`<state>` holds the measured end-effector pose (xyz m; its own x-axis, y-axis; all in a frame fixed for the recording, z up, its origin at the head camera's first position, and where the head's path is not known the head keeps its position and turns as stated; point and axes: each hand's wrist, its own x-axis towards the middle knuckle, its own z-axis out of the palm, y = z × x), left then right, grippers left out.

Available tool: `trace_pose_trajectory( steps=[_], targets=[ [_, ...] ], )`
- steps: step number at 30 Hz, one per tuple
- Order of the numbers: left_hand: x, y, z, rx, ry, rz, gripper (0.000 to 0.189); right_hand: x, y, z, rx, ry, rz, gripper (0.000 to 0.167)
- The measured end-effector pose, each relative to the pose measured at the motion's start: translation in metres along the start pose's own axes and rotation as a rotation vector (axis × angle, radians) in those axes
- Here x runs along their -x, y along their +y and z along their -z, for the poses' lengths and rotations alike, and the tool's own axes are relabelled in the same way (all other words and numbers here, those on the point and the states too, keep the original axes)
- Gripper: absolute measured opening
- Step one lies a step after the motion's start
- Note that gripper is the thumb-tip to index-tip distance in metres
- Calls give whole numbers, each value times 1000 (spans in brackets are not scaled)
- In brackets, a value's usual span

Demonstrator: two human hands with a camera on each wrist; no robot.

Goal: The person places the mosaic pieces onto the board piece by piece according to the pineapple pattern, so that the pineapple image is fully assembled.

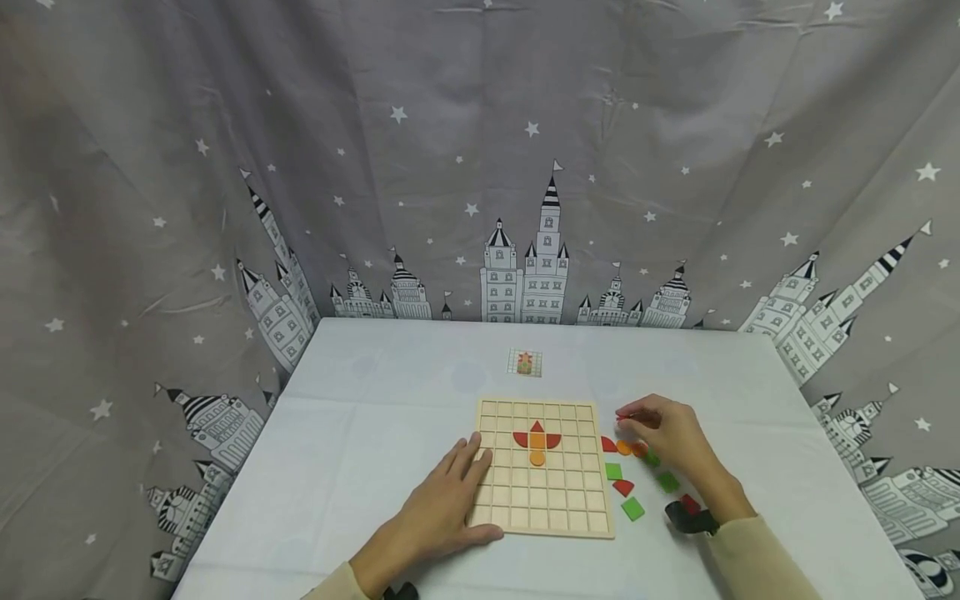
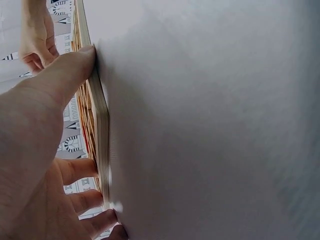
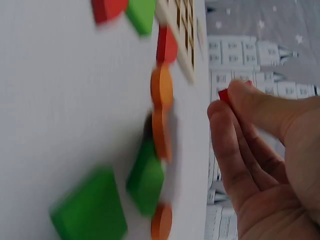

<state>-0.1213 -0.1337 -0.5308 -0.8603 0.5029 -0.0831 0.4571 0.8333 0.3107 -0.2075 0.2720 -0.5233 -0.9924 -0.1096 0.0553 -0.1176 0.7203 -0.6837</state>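
A wooden grid board [image 1: 546, 500] lies on the white table. Upon it, a red triangle [image 1: 537, 427], red quarter-circles [image 1: 553, 440], an orange square piece [image 1: 537, 442] and an orange disc [image 1: 537, 458] form a figure. My left hand [image 1: 450, 504] rests against the board's near left corner, fingers spread over the left edge and thumb along the front edge. Beyond the board's right edge, my right hand [image 1: 667, 429] pinches a small red piece [image 3: 224, 95] between thumb and fingertips, raised off the table. Its full shape is hidden by the fingers.
Loose pieces lie right of the board: green squares [image 1: 633, 508], red quarter-circles [image 1: 623, 487] and orange discs [image 1: 623, 448]. A small printed pattern card [image 1: 525, 362] lies behind the board. A grey curtain [image 1: 450, 167] with castles hangs behind the table [image 1: 360, 417].
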Motion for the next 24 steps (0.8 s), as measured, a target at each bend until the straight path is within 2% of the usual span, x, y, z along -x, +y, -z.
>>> trace_pose_trajectory(
  steps=[4,8,14,20,24],
  targets=[
    [0,0,0,3,2,0,116,3,-10,-13,-71,-30,85,16],
    [0,1,0,4,8,-1,115,6,-19,-25,-80,-57,173,12],
    [0,2,1,12,14,-4,115,8,-29,-38,-124,-115,283,18],
    [1,1,0,10,16,-5,115,8,-38,-50,-137,-118,284,30],
    [1,1,-1,7,15,-4,115,7,-44,-57,-109,-113,268,23]
  ],
)
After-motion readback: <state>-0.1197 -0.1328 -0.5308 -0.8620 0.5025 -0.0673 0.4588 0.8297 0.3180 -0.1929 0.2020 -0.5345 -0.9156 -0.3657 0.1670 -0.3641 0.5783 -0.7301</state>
